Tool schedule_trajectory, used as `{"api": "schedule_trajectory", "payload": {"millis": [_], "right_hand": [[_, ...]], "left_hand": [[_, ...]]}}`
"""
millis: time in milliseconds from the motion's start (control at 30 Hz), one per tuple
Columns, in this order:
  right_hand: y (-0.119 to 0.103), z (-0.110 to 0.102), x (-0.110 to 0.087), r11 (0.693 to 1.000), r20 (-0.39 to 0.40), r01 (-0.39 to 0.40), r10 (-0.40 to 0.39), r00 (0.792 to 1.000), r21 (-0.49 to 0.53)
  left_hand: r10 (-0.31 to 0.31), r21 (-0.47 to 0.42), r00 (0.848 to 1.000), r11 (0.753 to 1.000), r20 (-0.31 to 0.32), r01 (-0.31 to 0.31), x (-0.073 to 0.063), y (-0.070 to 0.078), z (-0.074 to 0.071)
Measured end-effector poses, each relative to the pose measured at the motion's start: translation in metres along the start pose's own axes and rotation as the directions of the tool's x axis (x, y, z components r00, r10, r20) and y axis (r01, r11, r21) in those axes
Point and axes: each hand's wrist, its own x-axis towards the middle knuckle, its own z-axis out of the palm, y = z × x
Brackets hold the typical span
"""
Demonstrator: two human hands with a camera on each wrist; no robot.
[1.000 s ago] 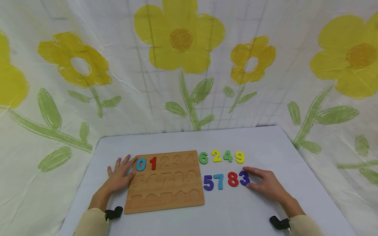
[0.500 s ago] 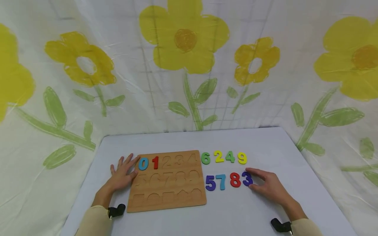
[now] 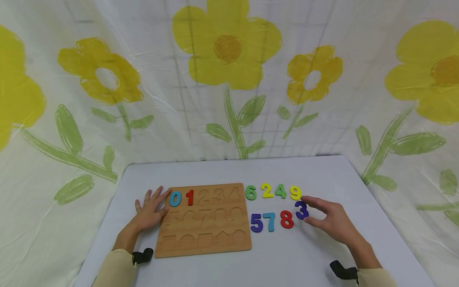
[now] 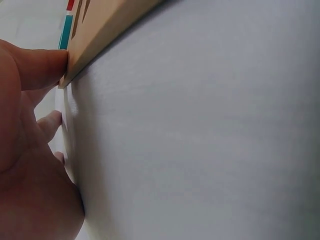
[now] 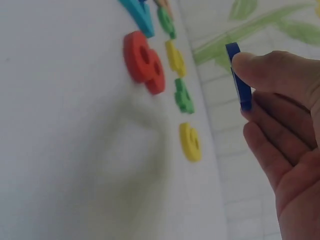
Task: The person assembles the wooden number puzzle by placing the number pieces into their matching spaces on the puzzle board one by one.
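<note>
Thumb and fingers of my right hand pinch a dark blue number 3, held above the table in the right wrist view. My left hand rests at the left edge of a wooden number board, thumb touching its side and fingers spread. A blue 0 and a red 1 sit in the board's top row; its other recesses show bare wood. Just left of the held piece lies a red 8.
Right of the board lie a green 6, yellow 2, green 4 and yellow 9 in a back row. A purple 5 and light blue 7 lie nearer. A flowered curtain hangs behind the table.
My right hand has lifted the dark blue 3 off the table, from its place beside the red 8. The left hand stays at the board; the head view has shifted slightly.
</note>
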Motion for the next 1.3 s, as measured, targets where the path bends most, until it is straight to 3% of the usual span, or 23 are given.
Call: {"api": "schedule_trajectory", "payload": {"millis": [467, 933, 1300], "right_hand": [[-0.042, -0.008, 0.028, 0.988, -0.020, 0.147, -0.148, 0.989, -0.038], [-0.081, -0.002, 0.062, 0.973, 0.019, 0.226, -0.227, 0.974, 0.036], [-0.111, 0.011, 0.094, 0.948, -0.008, 0.311, -0.311, 0.950, 0.073]], "left_hand": [[-0.013, 0.008, 1.000, 1.000, 0.003, 0.013, 0.000, 0.000, 0.001], [-0.005, 0.005, 1.000, 1.000, 0.009, 0.005, 0.000, 0.001, -0.003], [-0.002, 0.000, 1.000, 1.000, 0.006, 0.002, -0.001, 0.001, -0.001]]}}
